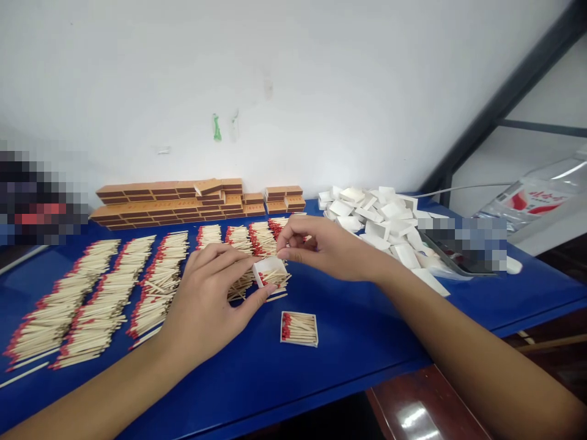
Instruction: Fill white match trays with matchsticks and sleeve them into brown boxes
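My left hand point(202, 302) grips a small white matchbox tray point(265, 265) between thumb and fingers, tilted above the table. Matches lie in this tray, some with their ends sticking out toward the right. Close over its right side, my right hand point(323, 245) is closed with thumb and forefinger pinched together; what they hold, if anything, I cannot make out. Nearer to me, a second tray point(299, 345) lies flat, full of matches point(302, 328) with their red heads to the left. Rows of loose red-headed matches point(98, 315) spread left of and behind my hands.
Brown matchbox sleeves point(160, 206) are stacked along the wall, with a smaller stack point(284, 200) beside them. White trays point(385, 214) lie heaped at the back right, near a phone point(458, 253) and a plastic bottle point(536, 192). The blue table's point(367, 354) front edge runs close to me.
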Demonstrator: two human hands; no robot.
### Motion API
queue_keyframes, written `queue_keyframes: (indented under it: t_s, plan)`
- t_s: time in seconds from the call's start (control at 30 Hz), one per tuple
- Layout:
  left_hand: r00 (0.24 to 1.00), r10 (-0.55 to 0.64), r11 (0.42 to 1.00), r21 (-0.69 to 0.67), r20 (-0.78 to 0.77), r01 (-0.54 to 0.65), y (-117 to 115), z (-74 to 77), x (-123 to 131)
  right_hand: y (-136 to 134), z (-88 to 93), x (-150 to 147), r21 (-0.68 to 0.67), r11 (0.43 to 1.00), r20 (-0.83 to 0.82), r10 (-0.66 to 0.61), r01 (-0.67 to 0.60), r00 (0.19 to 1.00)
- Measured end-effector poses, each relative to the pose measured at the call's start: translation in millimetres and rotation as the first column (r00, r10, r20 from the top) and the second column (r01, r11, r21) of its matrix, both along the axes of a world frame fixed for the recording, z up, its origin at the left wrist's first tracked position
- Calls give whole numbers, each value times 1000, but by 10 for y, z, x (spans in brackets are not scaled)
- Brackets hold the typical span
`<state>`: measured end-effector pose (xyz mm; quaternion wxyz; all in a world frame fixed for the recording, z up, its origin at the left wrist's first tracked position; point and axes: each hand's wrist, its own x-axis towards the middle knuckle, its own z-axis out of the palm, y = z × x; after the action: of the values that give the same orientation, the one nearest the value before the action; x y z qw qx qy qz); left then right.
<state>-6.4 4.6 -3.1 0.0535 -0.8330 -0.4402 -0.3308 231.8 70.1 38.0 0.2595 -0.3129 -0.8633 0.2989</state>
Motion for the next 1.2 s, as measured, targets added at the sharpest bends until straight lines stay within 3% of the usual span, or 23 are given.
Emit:
queue_keyframes:
  t_s: [0.17, 0.37, 0.47, 0.57, 0.67, 0.73, 1.2]
  plan:
    - [1000, -13, 1000, 9, -8, 13, 3, 0, -12, -61, -37, -70, -13, 997, -10, 80, -80, 997]
    - [1000, -13, 1000, 28, 11, 13, 2, -12, 3, 239, -87, 168, 253, 954, 154, -207, 164, 966]
    - [1000, -2, 999, 32, 13, 2, 0, -3, 7, 276, -28, 253, 156, 978, 257, -174, 136, 951]
    - [1000, 5, 999, 41, 16, -6, 4, 7, 4, 181, 56, 232, -22, 1000, 275, -8, 14, 961]
    - [1000, 11, 998, 57, 24, -13, 10, 10, 0, 47, 85, 135, -156, 983, 320, 148, -102, 936]
    - [1000, 18, 998, 63, 20, -19, 13, 10, -2, -18, 65, 68, -207, 971, 361, 188, -117, 913]
    - [1000, 18, 998, 52, 9, -18, 20, 7, -8, -99, 5, 64, -193, 977, 475, 173, -90, 863]
